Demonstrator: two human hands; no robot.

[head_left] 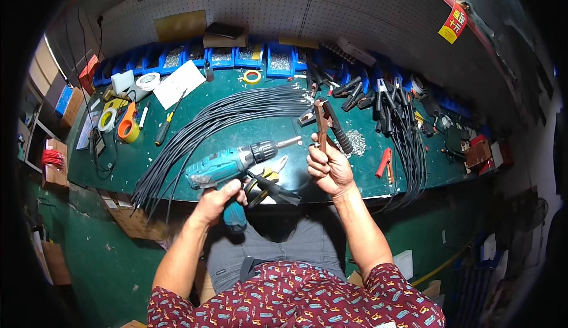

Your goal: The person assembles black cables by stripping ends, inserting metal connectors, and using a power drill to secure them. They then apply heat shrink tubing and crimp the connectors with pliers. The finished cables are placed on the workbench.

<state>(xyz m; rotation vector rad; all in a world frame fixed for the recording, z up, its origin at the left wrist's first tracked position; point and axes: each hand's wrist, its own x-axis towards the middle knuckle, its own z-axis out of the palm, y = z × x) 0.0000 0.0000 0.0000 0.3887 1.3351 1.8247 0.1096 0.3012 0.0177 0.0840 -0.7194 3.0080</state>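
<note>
My left hand (220,202) grips the handle of a teal and black cordless drill (216,167), its long bit pointing right. Near the bit's tip, my right hand (330,167) holds a copper-coloured cable clamp (322,121) upright, with a black ribbed handle (341,137) behind it. The bit and the clamp look slightly apart. Below the drill's chuck lies a yellow-handled hand tool (269,177), partly covered. A thick bundle of black cables (236,106) curves across the bench behind the drill. Small metal screws (356,142) lie in a pile beside my right hand.
Blue parts bins (279,62) line the back of the green bench (112,165). Black clamps on cables (390,106) and a red-handled clamp (384,163) lie to the right. Tape rolls (128,128), a screwdriver (164,130) and white paper (179,85) sit left.
</note>
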